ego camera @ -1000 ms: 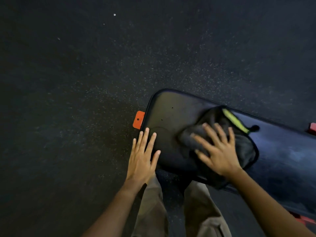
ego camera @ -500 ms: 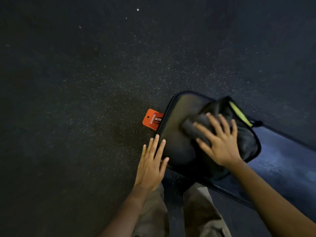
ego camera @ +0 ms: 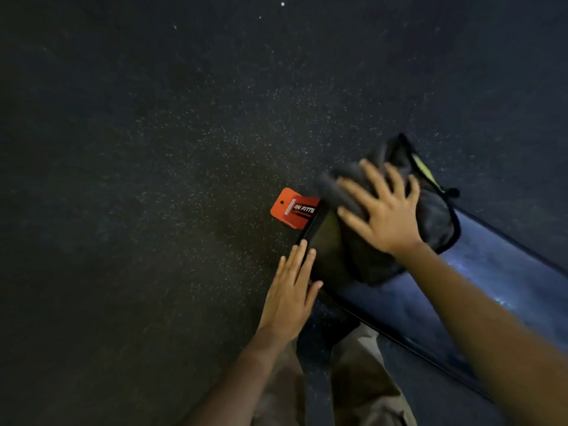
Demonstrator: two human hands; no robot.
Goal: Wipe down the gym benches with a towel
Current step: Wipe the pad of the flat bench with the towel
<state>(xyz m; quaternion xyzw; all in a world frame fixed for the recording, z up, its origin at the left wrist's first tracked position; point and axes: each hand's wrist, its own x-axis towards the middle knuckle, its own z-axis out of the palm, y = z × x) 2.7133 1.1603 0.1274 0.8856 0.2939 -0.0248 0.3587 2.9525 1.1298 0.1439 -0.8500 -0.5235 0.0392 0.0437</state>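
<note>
Pressing flat with fingers spread, right hand [ego camera: 384, 213] bears on the dark towel [ego camera: 436, 216] bunched beneath it at the bench [ego camera: 491, 278] end. Left hand [ego camera: 290, 296], fingers straight, touches the bench's near corner, near the orange frame cap [ego camera: 292, 210]. Step: wiping end section. Next, likely: sweep towel along the remaining pad.

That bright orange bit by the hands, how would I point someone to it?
Find the long dark bench pad running in from the lower right. At its end, beyond the towel under the right hand and just ahead of the left hand, an orange-red block juts over the speckled floor. Only it is red, with white lettering.
</note>
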